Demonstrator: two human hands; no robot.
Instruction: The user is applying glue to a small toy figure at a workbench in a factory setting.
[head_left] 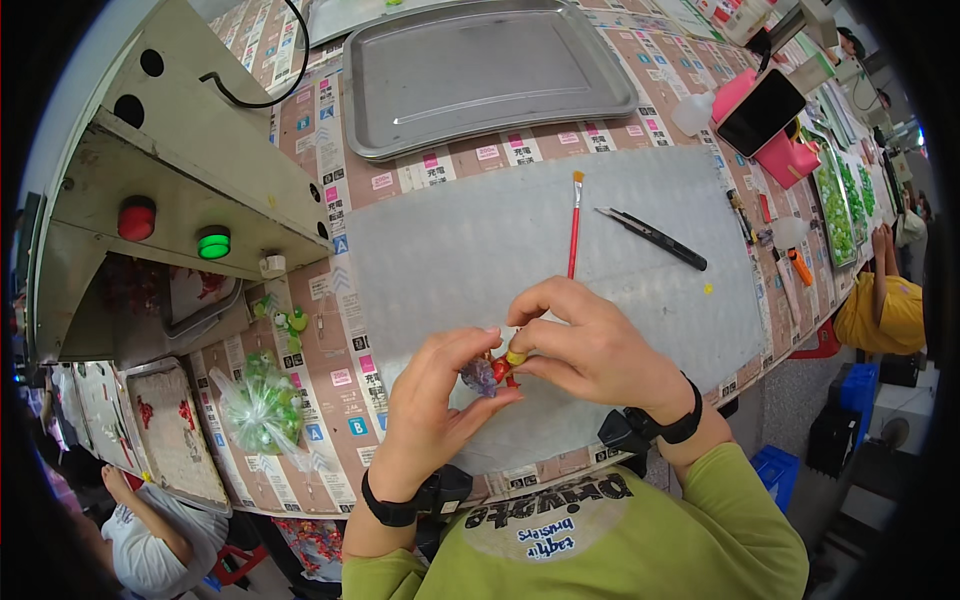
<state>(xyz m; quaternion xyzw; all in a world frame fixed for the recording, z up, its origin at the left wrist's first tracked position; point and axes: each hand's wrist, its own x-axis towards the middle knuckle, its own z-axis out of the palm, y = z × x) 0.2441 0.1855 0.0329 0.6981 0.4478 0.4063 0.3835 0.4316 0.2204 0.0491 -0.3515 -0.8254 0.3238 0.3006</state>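
Note:
Over a grey sheet [430,250] my two hands meet around a small red figurine [501,370]. A purple, glittery lump [478,377] sits at its left side, between the thumb and fingers of my left hand [425,385]. My right hand [595,345] pinches the figurine's other side, where a yellow band or piece [516,357] shows at the fingertips. Fingers hide part of the figurine, so its exact shape cannot be made out. Beyond my right hand lie a red-handled brush [574,230] and black pointed tweezers [655,240], both untouched.
A metal tray [480,80] lies at the back. On the left stands a machine housing [190,170] with red and green buttons, near a plastic bag of green pieces [262,410]. A phone [762,113] leans on a pink holder [785,158] at right. Co-workers sit on both sides.

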